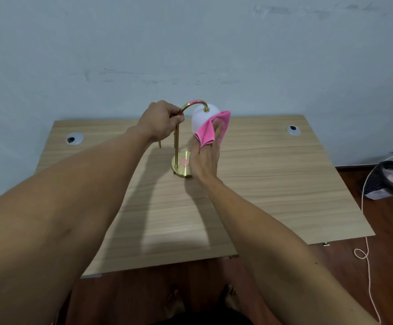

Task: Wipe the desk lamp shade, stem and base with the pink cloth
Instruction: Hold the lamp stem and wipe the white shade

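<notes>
A brass desk lamp stands near the middle of the wooden desk [272, 184]. Its white dome shade [201, 117] hangs from a curved gold stem [192, 104], which rises from a round gold base [181, 168]. My left hand [161, 121] is closed around the upper stem, just below the curve. My right hand [206, 158] holds the pink cloth [210, 131] pressed against the right side of the shade. The cloth covers the shade's lower right part and my fingertips.
Two round cable grommets sit in the desk's far corners [74, 138] [293, 130]. A pale wall rises right behind the desk. On the floor at the right stands a dark mesh bin [389, 179], and a thin cord [364, 231] trails beside the desk.
</notes>
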Available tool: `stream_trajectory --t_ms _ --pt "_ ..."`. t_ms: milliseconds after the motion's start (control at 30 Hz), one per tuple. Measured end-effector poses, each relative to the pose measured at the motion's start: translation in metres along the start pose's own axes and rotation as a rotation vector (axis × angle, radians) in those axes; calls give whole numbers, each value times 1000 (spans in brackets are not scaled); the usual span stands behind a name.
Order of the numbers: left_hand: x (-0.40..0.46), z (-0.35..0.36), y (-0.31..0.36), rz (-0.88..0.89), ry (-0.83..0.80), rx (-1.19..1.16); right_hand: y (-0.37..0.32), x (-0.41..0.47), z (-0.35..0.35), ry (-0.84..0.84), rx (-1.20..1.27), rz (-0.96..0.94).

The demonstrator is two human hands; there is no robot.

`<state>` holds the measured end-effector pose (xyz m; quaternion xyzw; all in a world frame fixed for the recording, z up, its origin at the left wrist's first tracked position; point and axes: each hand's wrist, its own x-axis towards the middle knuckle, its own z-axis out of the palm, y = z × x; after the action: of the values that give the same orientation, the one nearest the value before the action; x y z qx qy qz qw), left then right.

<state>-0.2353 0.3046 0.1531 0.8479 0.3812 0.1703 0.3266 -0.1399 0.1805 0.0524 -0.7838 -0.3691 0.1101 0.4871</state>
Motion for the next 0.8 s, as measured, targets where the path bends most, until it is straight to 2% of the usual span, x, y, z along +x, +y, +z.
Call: stream_trajectory --t_ms 133,200,300,533,800 --pt "2 1 -2 -7 -14 -24 15 2 -2 -26 -447 -256" --pt "2 0 -3 -11 -18 -28 34 -7 0 -58 -627 -304" --pt "2 0 -3 -5 -16 -29 52 -16 -3 -65 -770 -353" --pt "3 -2 -1 13 -23 -6 23 12 -4 -28 -843 -486" --pt "2 -1 -2 18 -10 11 68 -1 -15 -94 -910 -630"
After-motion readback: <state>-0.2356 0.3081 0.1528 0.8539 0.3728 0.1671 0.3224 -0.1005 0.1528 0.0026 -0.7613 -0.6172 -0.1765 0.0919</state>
